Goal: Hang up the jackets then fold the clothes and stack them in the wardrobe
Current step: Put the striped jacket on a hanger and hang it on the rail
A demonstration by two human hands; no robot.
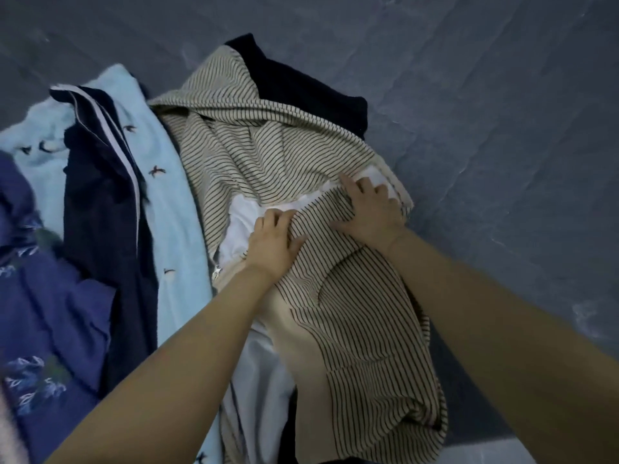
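— While both my hands are on this striped hooded jacket (268, 142), how far along would you say I am?

— Early, by the look of it. What does each grip have?

— My left hand (273, 242) has its fingers curled into a bunched fold of the striped cloth, so that grip is closed on the jacket. My right hand (370, 209) lies just beside it with fingers spread fairly straight, pressing the same cloth down near a white garment (241, 226) that shows underneath; that grip is open.

— And the jacket itself?

— Directly under both grips, spread loosely over the pile, its hood beyond my fingertips and a dark navy piece (301, 85) past that. It is neither hung nor on a hanger; I see no hanger and no wardrobe.

— The rest?

— Away to the outside of my left grip lie a pale blue fleece with small birds (167, 182), a navy jacket with white stripes (100, 182) on top of it, and a blue printed garment (40, 296) farther out. All are crumpled, none folded or stacked, on a grey bed sheet (485, 95).

— So nearly everything is left?

— I judge so: hanging first, then folding and stacking.
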